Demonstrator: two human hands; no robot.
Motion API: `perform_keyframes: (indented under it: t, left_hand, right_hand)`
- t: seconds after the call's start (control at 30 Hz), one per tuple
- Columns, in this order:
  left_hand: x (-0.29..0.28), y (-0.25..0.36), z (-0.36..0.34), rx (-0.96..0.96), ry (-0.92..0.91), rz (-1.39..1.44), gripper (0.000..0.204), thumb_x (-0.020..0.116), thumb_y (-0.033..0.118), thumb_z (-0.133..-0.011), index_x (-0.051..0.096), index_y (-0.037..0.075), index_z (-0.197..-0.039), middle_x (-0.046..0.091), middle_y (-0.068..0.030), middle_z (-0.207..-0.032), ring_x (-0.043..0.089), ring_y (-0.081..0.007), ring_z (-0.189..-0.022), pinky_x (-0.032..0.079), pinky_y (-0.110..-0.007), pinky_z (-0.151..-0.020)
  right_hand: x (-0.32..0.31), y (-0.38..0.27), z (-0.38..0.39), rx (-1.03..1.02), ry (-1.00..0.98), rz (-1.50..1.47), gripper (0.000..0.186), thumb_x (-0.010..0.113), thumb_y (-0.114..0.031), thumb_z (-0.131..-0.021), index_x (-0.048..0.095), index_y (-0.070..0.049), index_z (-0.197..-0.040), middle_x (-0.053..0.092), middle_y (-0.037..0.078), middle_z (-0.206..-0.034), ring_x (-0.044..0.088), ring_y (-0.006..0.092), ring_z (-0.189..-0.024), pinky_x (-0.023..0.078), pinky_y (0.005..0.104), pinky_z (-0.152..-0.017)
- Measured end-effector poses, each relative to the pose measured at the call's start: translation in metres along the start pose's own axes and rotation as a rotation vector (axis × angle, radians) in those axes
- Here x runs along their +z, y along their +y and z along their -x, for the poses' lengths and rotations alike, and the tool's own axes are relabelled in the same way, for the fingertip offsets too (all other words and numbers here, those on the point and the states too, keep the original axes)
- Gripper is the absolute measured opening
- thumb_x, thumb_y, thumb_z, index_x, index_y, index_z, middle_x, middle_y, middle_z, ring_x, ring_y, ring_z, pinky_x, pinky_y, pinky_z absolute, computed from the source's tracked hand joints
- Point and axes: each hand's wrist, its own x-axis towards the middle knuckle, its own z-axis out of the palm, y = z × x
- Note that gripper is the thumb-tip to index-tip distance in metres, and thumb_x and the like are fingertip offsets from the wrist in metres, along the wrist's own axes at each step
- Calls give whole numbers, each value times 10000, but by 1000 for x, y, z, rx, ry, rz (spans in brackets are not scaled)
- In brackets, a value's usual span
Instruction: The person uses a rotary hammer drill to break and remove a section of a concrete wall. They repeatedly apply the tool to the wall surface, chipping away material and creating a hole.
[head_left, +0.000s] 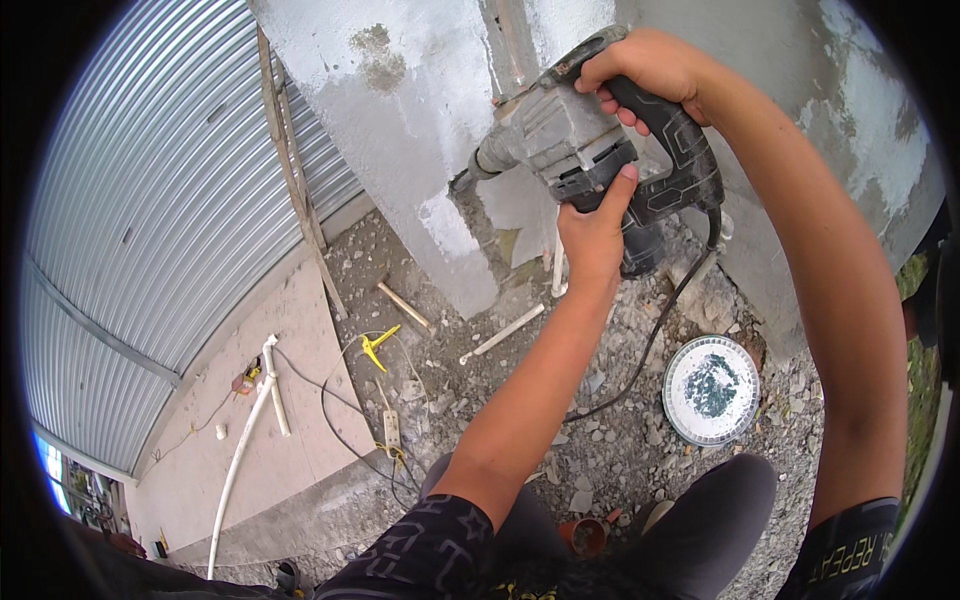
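Note:
A grey and black rotary hammer [560, 135] is held in both hands, its chuck [490, 158] pointing left at the grey and white plastered wall [425, 90]. My right hand [650, 72] wraps round the black rear handle at the upper right. From below, my left hand [598, 232] grips the tool's body, thumb up along its side. The short visible bit [459, 183] meets the wall at the edge of a rough chipped channel [480, 220]; whether its tip is sunk in, I cannot tell. A black cord [665, 325] hangs from the handle to the rubble.
Rubble covers the ground, with a white round lid-like dish [712, 390], a wooden-handled tool [404, 305], a short white pipe [503, 334], a yellow tool [378, 347] and a power strip [391, 428] with cables. A long white pipe [240, 450] crosses the pale board [310, 400] beside corrugated metal sheeting [150, 160].

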Motion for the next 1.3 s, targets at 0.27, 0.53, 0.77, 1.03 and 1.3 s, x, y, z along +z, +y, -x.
perform_keyframes:
  t: [0.27,0.53,0.77,1.03,1.3]
  left_hand:
    - [-4,-1,5,43,13,-9,530,908,230,-873,666,-41,-1258,721,-93,-1188,664,-160,-1043,517,-307,-957]
    - [-27,-19,16,-40,-31,-133,480,930,249,-843,726,-40,-1168,756,-92,-1105,698,-167,-947,554,-319,-882]
    - [-99,-7,51,-256,-273,-745,483,938,253,-806,752,-36,-1145,785,-108,-1030,737,-182,-889,588,-331,-815]
    - [-157,4,79,-403,-379,-1416,915,938,649,-565,743,-56,-1114,790,-198,-1041,778,-332,-962,588,-405,-870]
    - [-134,-10,97,-328,-291,-1600,864,934,617,-611,738,-26,-1154,793,-170,-1040,773,-317,-972,581,-399,-883]
  right_hand:
    - [8,0,3,-12,-4,17,254,749,-245,-844,678,-4,-806,651,73,-720,615,138,-525,509,297,-443]
    - [13,32,32,-71,-3,-118,264,740,-225,-840,691,25,-769,666,99,-721,617,167,-542,500,323,-474]
    - [58,145,93,321,151,-704,239,781,-183,-871,709,42,-842,699,104,-789,648,182,-607,532,330,-533]
    - [153,255,150,539,227,-1251,246,802,-249,-913,660,-50,-883,674,67,-769,624,166,-599,525,313,-555]
    - [143,292,149,510,181,-1304,252,788,-280,-909,628,-87,-884,658,46,-737,601,141,-559,505,291,-521]
